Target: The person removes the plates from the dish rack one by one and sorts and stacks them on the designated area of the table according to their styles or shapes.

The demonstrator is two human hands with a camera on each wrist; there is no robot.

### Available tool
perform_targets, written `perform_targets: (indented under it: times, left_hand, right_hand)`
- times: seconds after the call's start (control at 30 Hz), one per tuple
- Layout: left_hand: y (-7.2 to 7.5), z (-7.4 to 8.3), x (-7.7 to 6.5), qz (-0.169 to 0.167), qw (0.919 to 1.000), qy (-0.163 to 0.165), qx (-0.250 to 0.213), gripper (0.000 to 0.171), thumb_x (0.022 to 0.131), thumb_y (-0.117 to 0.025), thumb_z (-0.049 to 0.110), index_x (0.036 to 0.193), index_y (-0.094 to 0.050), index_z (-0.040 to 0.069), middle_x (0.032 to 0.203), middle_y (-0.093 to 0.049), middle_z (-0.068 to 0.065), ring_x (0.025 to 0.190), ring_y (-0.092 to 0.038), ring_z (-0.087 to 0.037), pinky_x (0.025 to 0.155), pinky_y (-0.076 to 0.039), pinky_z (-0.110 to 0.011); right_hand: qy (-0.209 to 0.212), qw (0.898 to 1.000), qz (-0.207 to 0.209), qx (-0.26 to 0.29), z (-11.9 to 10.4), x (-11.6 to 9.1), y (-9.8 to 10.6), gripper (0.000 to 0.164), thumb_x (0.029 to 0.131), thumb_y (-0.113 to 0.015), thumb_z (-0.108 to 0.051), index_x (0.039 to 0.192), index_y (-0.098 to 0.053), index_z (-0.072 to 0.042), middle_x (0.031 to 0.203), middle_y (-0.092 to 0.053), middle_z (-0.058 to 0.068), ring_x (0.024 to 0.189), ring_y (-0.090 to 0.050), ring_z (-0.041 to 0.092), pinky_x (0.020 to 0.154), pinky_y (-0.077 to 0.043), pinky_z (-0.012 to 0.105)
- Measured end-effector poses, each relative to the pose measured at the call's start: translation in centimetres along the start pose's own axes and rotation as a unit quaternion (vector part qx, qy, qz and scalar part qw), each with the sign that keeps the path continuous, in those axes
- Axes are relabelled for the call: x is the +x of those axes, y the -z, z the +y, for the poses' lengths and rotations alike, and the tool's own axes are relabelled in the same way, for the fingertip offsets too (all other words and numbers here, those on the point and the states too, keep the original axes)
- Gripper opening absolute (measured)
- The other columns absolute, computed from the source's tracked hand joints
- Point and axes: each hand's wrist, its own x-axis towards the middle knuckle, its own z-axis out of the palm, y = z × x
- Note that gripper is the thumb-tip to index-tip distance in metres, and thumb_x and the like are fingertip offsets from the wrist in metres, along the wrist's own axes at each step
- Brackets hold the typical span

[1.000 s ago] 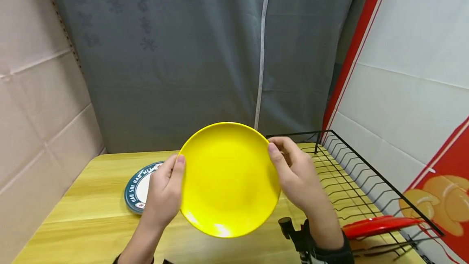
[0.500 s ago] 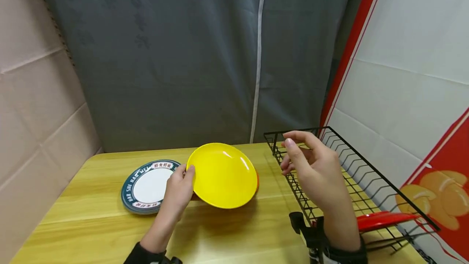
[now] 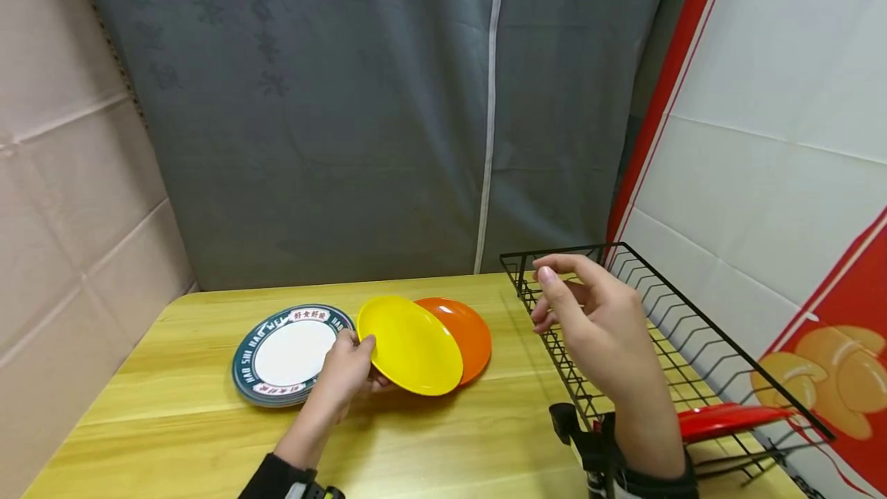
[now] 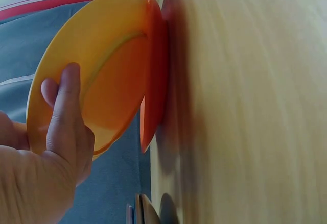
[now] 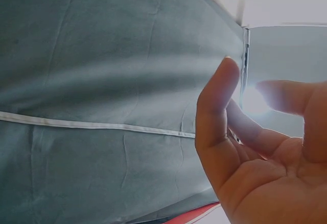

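My left hand [image 3: 346, 366] pinches the left rim of a yellow plate [image 3: 410, 346], thumb on top and fingers underneath. The plate is tilted above an orange plate [image 3: 473, 341] and partly covers it; in the left wrist view its right edge meets or nearly meets the orange plate [image 4: 157, 71]. To the left lies a stack of white plates with dark teal lettered rims [image 3: 294, 355]. My right hand [image 3: 599, 329] hovers over the near-left side of a black wire rack [image 3: 693, 314], fingers loosely bent and holding nothing. In the right wrist view there is a gap between thumb and fingers.
A red plate [image 3: 728, 420] leans in the near end of the rack, partly behind my right wrist. The wooden table [image 3: 173, 437] ends at a grey curtain [image 3: 346, 137] at the back. Walls covered in sheeting stand left and right.
My right hand has let go of the yellow plate and moved right, over the rack. My left hand has lowered the plate toward the table, uncovering part of the orange plate.
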Motion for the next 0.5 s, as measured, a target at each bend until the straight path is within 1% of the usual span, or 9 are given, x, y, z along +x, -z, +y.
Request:
perform_targets:
  times: [0.13, 0.27, 0.33, 0.43, 0.5]
  left_hand:
    - [-0.2, -0.2, -0.1, -0.01, 0.9998, 0.01, -0.016, 0.034, 0.115, -0.04, 0.02, 0.134, -0.038, -0.008, 0.093, -0.064, -0.022, 0.063, -0.068, -0.024, 0.066, -0.068, -0.042]
    - [-0.1, -0.4, 0.1, -0.015, 0.9996, 0.023, -0.005, 0.033, 0.115, -0.042, 0.019, 0.135, -0.037, -0.006, 0.088, -0.065, -0.021, 0.061, -0.068, -0.022, 0.066, -0.068, -0.042]
    - [0.0, -0.6, 0.2, -0.026, 0.9991, 0.033, 0.006, 0.036, 0.115, -0.042, 0.019, 0.14, -0.036, -0.006, 0.085, -0.065, -0.02, 0.059, -0.067, -0.022, 0.066, -0.068, -0.043]
    - [0.1, -0.9, 0.4, -0.051, 0.997, 0.055, 0.019, 0.044, 0.115, -0.042, 0.015, 0.152, -0.028, -0.005, 0.089, -0.063, -0.021, 0.057, -0.066, -0.022, 0.066, -0.068, -0.044]
    - [0.1, -1.1, 0.4, -0.067, 0.9955, 0.065, 0.02, 0.049, 0.115, -0.041, 0.013, 0.157, -0.024, -0.005, 0.093, -0.062, -0.023, 0.057, -0.065, -0.022, 0.067, -0.068, -0.046]
  right_hand:
    - [-0.013, 1.0, -0.014, -0.007, -0.1, 0.0, 0.0, 0.021, 0.111, -0.058, -0.025, 0.122, -0.071, -0.011, 0.081, -0.074, 0.008, 0.064, -0.072, 0.013, 0.068, -0.065, 0.03]
    - [-0.022, 0.999, -0.026, -0.014, -0.2, 0.0, 0.1, 0.024, 0.111, -0.058, -0.028, 0.124, -0.07, -0.013, 0.081, -0.074, 0.007, 0.065, -0.072, 0.012, 0.07, -0.065, 0.03]
    - [-0.025, 0.999, -0.028, -0.017, -0.2, 0.0, 0.1, 0.024, 0.111, -0.058, -0.028, 0.125, -0.07, -0.013, 0.082, -0.074, 0.006, 0.066, -0.072, 0.012, 0.07, -0.065, 0.03]
    - [-0.026, 0.999, -0.032, -0.027, -0.2, 0.1, 0.1, 0.025, 0.111, -0.058, -0.029, 0.127, -0.07, -0.013, 0.081, -0.075, 0.006, 0.066, -0.072, 0.011, 0.072, -0.065, 0.03]
    - [-0.026, 0.999, -0.034, -0.031, -0.1, 0.1, 0.0, 0.026, 0.111, -0.058, -0.029, 0.127, -0.07, -0.013, 0.079, -0.074, 0.005, 0.065, -0.072, 0.01, 0.072, -0.065, 0.03]
